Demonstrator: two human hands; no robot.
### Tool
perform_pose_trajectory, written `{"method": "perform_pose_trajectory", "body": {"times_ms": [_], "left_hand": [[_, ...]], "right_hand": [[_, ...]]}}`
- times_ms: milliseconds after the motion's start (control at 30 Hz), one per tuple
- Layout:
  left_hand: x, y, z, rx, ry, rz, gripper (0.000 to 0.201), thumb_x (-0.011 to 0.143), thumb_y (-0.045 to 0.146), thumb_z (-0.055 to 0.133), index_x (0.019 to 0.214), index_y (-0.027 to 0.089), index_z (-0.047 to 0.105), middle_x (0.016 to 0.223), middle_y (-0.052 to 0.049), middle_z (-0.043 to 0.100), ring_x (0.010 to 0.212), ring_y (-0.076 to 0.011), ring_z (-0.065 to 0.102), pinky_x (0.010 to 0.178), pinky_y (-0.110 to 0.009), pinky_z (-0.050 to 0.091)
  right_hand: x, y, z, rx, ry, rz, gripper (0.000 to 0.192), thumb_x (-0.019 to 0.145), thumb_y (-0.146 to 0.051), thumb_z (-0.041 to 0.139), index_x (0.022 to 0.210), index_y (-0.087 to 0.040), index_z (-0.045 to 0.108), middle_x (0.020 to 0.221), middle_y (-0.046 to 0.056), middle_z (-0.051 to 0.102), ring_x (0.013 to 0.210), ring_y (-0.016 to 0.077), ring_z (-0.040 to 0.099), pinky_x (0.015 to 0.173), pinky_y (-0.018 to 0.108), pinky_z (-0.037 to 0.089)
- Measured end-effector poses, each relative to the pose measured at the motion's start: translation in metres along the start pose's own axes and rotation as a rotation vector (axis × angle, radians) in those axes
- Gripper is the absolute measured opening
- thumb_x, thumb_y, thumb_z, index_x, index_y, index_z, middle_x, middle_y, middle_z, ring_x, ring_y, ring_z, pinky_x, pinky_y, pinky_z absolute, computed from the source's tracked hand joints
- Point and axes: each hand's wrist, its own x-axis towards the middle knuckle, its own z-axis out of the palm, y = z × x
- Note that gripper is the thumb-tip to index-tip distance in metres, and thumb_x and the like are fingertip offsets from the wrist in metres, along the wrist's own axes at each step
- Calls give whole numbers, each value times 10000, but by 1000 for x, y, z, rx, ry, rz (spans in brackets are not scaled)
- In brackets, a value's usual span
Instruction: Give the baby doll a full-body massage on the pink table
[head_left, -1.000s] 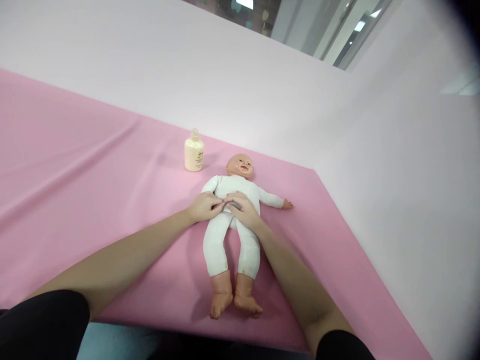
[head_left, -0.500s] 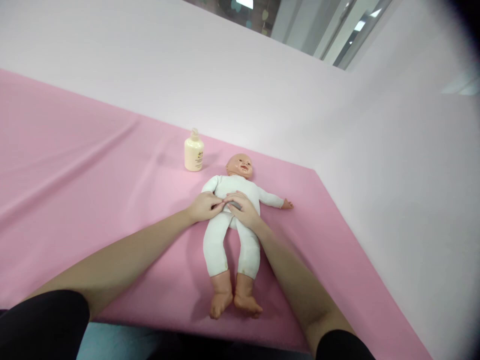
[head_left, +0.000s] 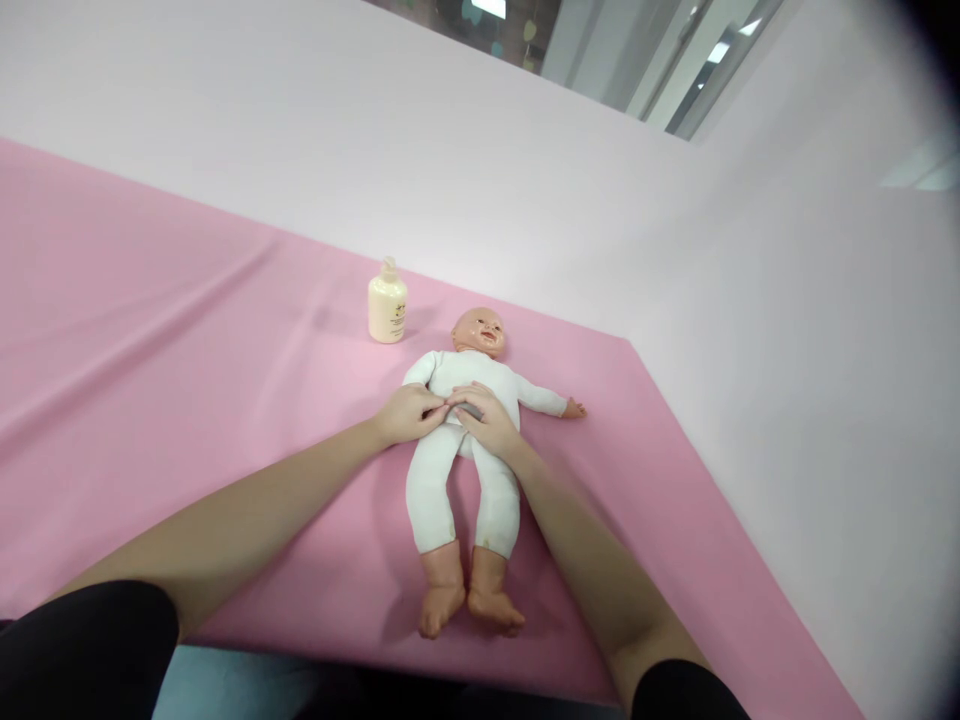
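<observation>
A baby doll (head_left: 499, 505) with a white cloth body lies on its back, its head away from me and its bare feet toward me. My left hand (head_left: 411, 412) rests on the side of its belly, the fingers stretched out and lying on the cloth. From the other side, my right hand (head_left: 491, 420) lies over the belly with its fingers extended and its thumb apart. The fingertips of both hands meet near the middle of the belly. Part of the doll's arm on the left is hidden behind my left hand.
A cream pump bottle (head_left: 387, 308) stands upright to the left of the doll's head. Under everything is a pink sheet (head_left: 225, 380) with a few creases. A white wall (head_left: 300, 120) runs along the back and right side, with a window (head_left: 600, 50) above.
</observation>
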Motion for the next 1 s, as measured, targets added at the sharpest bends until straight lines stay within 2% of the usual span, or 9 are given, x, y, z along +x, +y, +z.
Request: {"method": "perform_pose_trajectory", "body": {"times_ms": [800,1000], "left_hand": [[-1,-2,1,-34,-11,-3,345,856,210,420,517,169,473,459,23,487,468,-90,444,554,-232,340],[-1,-2,1,-28,-2,-8,353,859,223,418,515,168,477,462,20,489,473,-91,444,556,-234,340]], "right_hand": [[0,0,0,3,-11,17,168,828,-203,511,920,-247,645,1013,36,672,1072,186,568,1084,406,244],[0,-1,0,4,-6,14,166,826,-199,503,917,-216,641,1006,36,672,1072,181,570,1086,412,237]]}}
